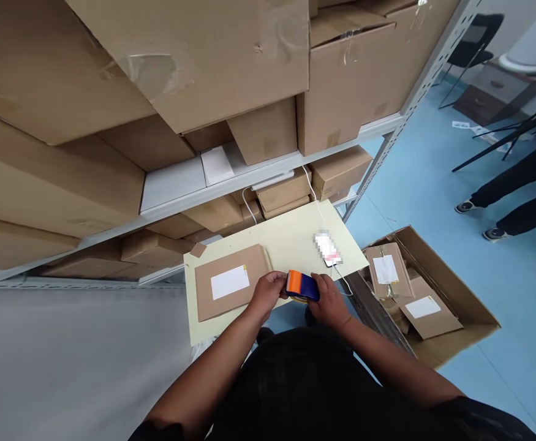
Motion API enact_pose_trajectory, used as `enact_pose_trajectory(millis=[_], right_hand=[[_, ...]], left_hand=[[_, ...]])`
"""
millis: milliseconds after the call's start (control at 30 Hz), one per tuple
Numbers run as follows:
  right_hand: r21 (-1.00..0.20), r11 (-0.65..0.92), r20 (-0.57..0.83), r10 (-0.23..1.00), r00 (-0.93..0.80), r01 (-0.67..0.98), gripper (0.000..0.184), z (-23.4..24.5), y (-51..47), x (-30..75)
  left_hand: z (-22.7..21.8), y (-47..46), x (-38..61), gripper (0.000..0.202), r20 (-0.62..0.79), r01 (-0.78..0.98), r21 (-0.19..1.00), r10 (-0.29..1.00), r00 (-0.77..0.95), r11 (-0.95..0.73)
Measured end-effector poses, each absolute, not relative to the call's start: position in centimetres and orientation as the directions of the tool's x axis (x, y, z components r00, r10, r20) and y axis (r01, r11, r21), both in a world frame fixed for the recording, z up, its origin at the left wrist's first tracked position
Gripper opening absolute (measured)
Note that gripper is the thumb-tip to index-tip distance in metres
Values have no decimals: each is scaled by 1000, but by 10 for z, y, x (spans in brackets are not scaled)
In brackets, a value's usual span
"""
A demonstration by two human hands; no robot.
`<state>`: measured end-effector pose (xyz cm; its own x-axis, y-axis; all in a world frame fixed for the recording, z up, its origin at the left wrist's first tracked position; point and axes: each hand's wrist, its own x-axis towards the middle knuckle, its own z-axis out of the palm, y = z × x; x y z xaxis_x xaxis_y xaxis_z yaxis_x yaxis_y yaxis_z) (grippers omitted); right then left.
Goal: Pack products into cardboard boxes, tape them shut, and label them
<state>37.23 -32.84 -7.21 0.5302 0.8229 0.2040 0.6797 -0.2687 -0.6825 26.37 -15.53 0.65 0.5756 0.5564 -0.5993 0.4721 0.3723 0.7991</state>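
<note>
Shelving (231, 187) stacked with cartons (231, 55) stands behind a counter (290, 239); right of the counter, an open carton (460, 294) holds parcels (389, 269); on its left lies a flat parcel (231, 283); at its near edge, the right hand (331, 301) holds a tape dispenser (302, 285), the left hand (270, 291) at the orange end, grip unclear; on its right lies a phone (326, 248).

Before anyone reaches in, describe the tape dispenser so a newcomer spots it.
Find the pale table beside the shelving. At its near edge, between left hand and right hand, is the tape dispenser. It is orange and blue, unlike the brown package nearby.
</note>
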Motion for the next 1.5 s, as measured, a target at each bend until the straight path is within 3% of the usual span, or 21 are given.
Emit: enact_pose_trajectory(millis=[133, 233, 300, 400, 500, 567, 600, 733, 867, 1033, 1200, 1433, 1500], right_hand=[[-737, -281, 131, 833, 538, 615, 62, -68, -330, 377], [-756, -265, 89, 864, 495, 598, 65, -67, -328, 382], [-770, -289, 31, 873, 486, 569, 64, -67, -327, 384], [-795, -405, -113, 830, 546, 451, 61, -68, -327, 385], [-795, -541, -262, 715, 648, 276, 58, -72, -330, 382], [-779, -608, -363, 638, 679, 155, 53, -78, -335, 377], [-767, -635, -418, 606, 677, 95, 50, -83, -338, 373], [-696, -708, -626, 518, 582, -119, 49, -113, -350, 345], [-650, -736, -717, 510, 475, -190, 58, -146, -351, 310], [-655, -716, -740, 545, 394, -240, 65, -167, -344, 284], [-692, -671, -707, 555, 437, -268, 62, -165, -336, 268], [-702, -661, -703, 581, 410, -266, 65, -162, -324, 256], [-714, -656, -690, 600, 405, -244, 62, -162, -321, 254]], left_hand=[[0, -157, 265, 23, -721, 485, 692, 475, 505, 535], [-3, -151, 263, 15, -748, 569, 663, 470, 469, 487], [-4, -141, 265, 10, -696, 641, 698, 510, 505, 319], [-3, -119, 281, 14, -581, 711, 698, 514, 631, -85], [-6, -93, 315, 19, -535, 684, 569, 426, 729, -456], [-14, -77, 342, 22, -531, 592, 416, 344, 775, -691], [-20, -70, 353, 21, -552, 575, 378, 322, 769, -725], [-54, -54, 378, 21, -652, 552, 269, 273, 707, -789], [-88, -55, 372, 21, -749, 546, 151, 265, 607, -824], [-112, -59, 354, 20, -748, 496, 116, 252, 614, -861], [-120, -60, 340, 14, -702, 448, 143, 228, 674, -883], [-109, -62, 329, 25, -659, 402, 90, 248, 710, -911], [-96, -60, 326, 26, -621, 397, 140, 232, 749, -907]])
